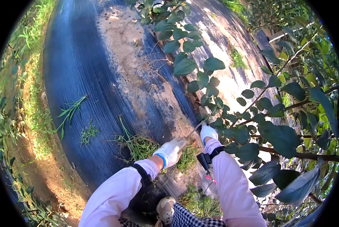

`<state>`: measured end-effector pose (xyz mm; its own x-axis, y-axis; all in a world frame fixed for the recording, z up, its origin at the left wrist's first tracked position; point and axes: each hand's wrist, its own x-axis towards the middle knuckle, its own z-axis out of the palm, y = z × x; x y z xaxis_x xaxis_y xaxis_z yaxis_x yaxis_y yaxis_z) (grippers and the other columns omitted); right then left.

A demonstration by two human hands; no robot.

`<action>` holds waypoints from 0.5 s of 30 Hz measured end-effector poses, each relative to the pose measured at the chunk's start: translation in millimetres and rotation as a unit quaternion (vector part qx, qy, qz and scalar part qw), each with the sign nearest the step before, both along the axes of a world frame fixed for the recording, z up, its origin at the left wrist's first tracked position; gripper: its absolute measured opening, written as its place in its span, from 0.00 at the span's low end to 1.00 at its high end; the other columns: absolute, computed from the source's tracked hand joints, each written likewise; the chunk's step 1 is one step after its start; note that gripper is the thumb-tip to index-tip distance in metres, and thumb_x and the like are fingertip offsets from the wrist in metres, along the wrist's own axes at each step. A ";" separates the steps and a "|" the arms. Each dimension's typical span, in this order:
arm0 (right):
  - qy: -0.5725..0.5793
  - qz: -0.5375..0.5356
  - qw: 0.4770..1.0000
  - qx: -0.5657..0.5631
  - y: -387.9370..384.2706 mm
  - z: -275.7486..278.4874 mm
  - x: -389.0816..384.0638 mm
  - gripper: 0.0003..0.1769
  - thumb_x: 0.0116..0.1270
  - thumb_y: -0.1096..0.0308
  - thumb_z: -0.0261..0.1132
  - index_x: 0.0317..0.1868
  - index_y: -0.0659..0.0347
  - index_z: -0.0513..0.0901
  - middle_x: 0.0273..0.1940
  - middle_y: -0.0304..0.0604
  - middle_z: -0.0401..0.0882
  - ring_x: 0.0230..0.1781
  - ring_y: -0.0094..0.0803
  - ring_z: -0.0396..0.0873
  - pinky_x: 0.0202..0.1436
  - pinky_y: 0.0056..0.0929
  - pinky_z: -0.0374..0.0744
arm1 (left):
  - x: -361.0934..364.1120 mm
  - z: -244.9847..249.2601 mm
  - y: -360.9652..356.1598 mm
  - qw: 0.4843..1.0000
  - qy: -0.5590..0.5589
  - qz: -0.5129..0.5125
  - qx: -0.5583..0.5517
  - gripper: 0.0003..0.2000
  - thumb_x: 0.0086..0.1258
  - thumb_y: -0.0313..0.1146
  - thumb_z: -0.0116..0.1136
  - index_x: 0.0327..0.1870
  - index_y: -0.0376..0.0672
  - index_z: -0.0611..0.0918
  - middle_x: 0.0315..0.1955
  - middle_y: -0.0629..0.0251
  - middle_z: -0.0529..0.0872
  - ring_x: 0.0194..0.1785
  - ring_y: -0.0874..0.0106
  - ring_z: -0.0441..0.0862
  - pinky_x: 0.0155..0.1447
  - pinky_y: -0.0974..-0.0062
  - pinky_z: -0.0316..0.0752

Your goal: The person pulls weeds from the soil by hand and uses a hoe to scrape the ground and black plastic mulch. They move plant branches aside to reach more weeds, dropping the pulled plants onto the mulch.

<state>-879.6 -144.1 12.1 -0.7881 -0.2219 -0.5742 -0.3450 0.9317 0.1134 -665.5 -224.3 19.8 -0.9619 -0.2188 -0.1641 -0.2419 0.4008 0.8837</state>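
by the black sheet [82, 75], left hand [171, 151] fisted over weeds [141, 146]; right hand [208, 132], grip closed on thin stem [195, 130].

Outdoor orchard or farm plot; black weed-mat [78, 75] over sandy soil [128, 41], leafy shrubs [260, 109], grassy verge [29, 83]

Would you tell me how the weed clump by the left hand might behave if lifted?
The weed clump would probably flop: its thin blades splay loosely over the black sheet. Likely light for its size, being wispy and full of gaps. Strands may drop off, as it lies in a loose tangle by the left hand.
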 end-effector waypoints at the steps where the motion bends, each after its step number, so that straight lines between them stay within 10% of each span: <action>1: -0.011 -0.009 1.000 0.009 0.0 -2.4 -2.5 0.31 0.76 0.51 0.33 0.54 0.59 0.80 0.53 0.55 0.81 0.53 0.53 0.80 0.56 0.51 0.76 | 2.4 -0.3 0.4 1.000 0.023 0.017 0.010 0.23 0.65 0.27 0.54 0.62 0.44 0.70 0.44 0.46 0.78 0.49 0.46 0.78 0.52 0.56 0.74; 8: 0.065 -0.174 0.974 -0.130 2.5 8.8 5.0 0.27 0.75 0.49 0.42 0.49 0.63 0.80 0.48 0.61 0.81 0.52 0.54 0.80 0.59 0.50 0.73 | 19.6 34.0 -16.2 0.994 -0.017 0.093 0.060 0.23 0.66 0.26 0.51 0.64 0.37 0.68 0.42 0.49 0.79 0.48 0.51 0.78 0.54 0.56 0.73; 11: 0.067 -0.130 0.930 -0.338 0.2 50.6 55.8 0.17 0.69 0.56 0.57 0.47 0.60 0.81 0.44 0.58 0.82 0.47 0.55 0.81 0.61 0.50 0.72 | 7.3 39.1 -39.6 0.990 -0.012 0.117 0.076 0.23 0.66 0.27 0.52 0.63 0.39 0.68 0.41 0.48 0.79 0.48 0.50 0.78 0.52 0.57 0.72; 13: 0.018 0.228 0.925 -0.302 11.5 70.1 98.8 0.18 0.62 0.61 0.63 0.51 0.59 0.80 0.44 0.57 0.82 0.44 0.52 0.81 0.59 0.46 0.74 | 9.1 30.0 -38.5 0.995 0.006 0.083 0.052 0.22 0.65 0.27 0.53 0.62 0.40 0.68 0.41 0.47 0.79 0.50 0.49 0.77 0.54 0.56 0.72; 15: 0.067 0.136 0.940 -0.307 30.7 53.1 107.1 0.23 0.62 0.63 0.61 0.57 0.59 0.76 0.47 0.56 0.81 0.48 0.49 0.80 0.56 0.41 0.75 | 10.9 17.7 -31.1 0.998 0.021 0.046 0.038 0.22 0.65 0.28 0.53 0.61 0.40 0.68 0.43 0.46 0.78 0.52 0.47 0.76 0.55 0.56 0.72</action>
